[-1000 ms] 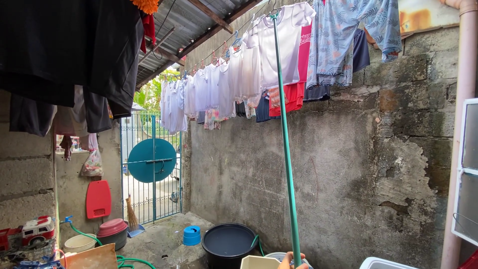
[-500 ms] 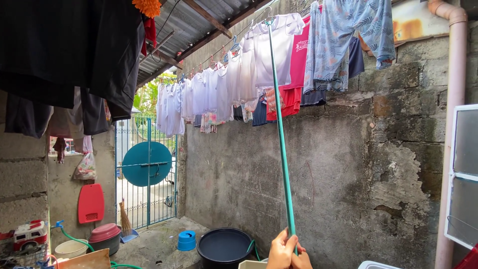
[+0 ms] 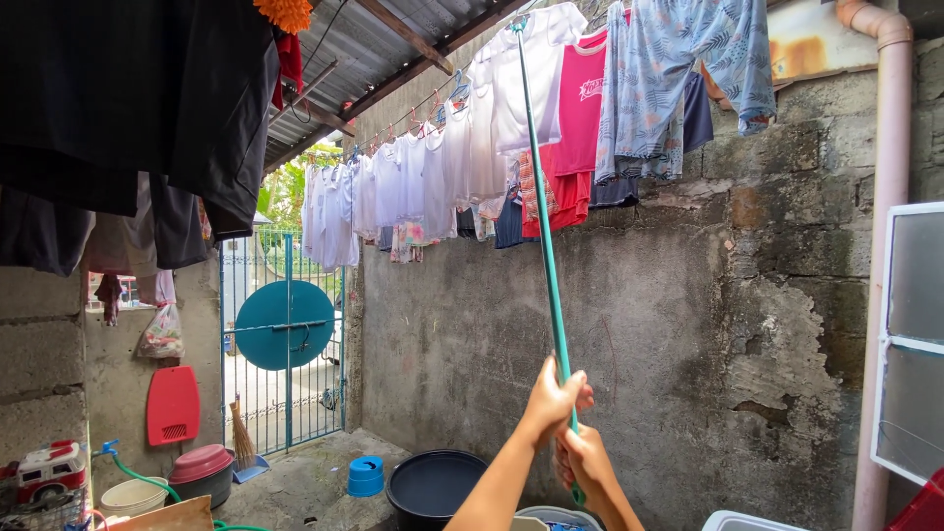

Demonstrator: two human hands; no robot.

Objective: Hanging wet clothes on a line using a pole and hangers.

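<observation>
Green pole runs from the lower middle of the frame up to the top centre, its tip reaching a white shirt hung on the clothesline under the roof edge. Both hands are clenched around its lower end: the left hand grips higher, the right hand just below it, the two nearly touching.

Along the line, white tops trail off toward the upper left, while a pink shirt and blue patterned trousers hang to the right of the pole tip. Dark clothes fill the upper left corner.

Behind it all stands a rough, stained concrete wall, with a pinkish drainpipe down the right side and a white-framed window at the right edge. In the left middle a blue gate carries a round teal disc. On the concrete floor at the bottom sit a black tub, a small blue container, a red basin and a broom leaning by the gate. A red board hangs on the left wall.
</observation>
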